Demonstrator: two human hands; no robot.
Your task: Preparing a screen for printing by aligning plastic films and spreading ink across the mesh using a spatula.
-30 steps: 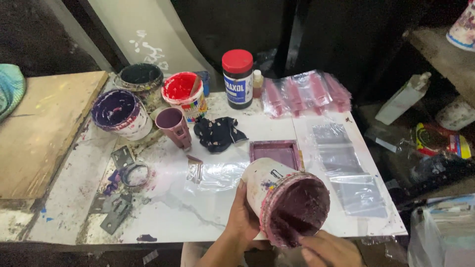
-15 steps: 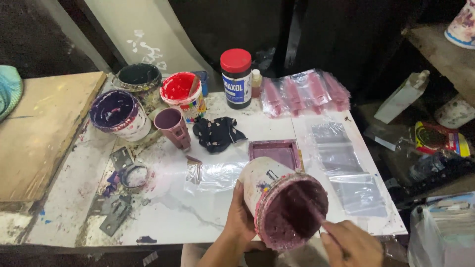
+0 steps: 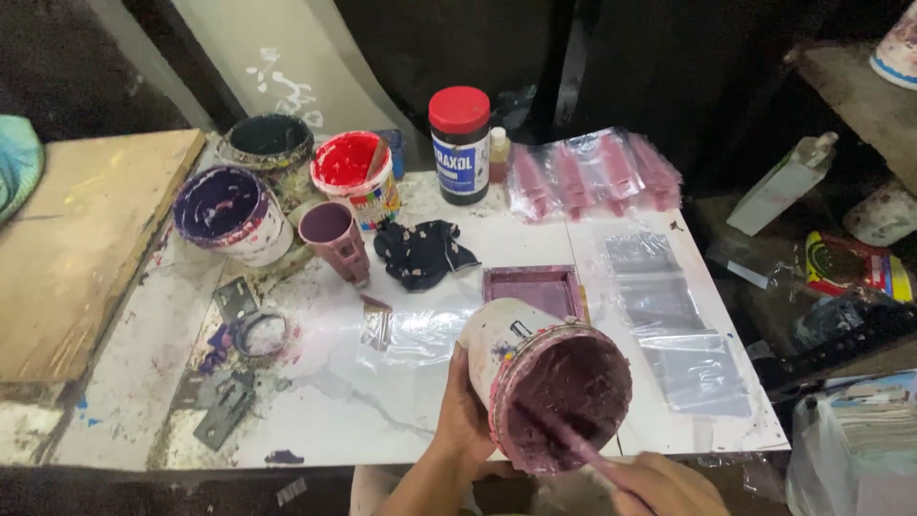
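Paint is coating the inside of the white plastic tub with the purple-stained mouth [image 3: 549, 387], and I am watching it being tipped toward the camera over the near edge of the white paint-spattered table [image 3: 363, 411]. The left hand [image 3: 466, 411] is wrapping around the tub's left wall, fingers clamped on it, holding it on its side. The right hand [image 3: 664, 485] is sitting just below and right of the tub's mouth, closed around a thin purple-smeared stick [image 3: 564, 441], whose far end is reaching into the purple paint inside. The two hands are apart, with the tub's rim between them.

Just beyond the tub I am seeing a small rectangular purple-stained tray [image 3: 532, 287] lying flat, and clear plastic sheets [image 3: 669, 325] are lying to its right. Further back, a dark crumpled rag [image 3: 420, 253] is resting near a small mauve cup [image 3: 334, 239]. Behind those, a white tub of dark purple paint [image 3: 229, 210], a tub of red paint [image 3: 355, 172] and a dark jar with a red lid [image 3: 460, 143] are standing upright, well apart from both hands.
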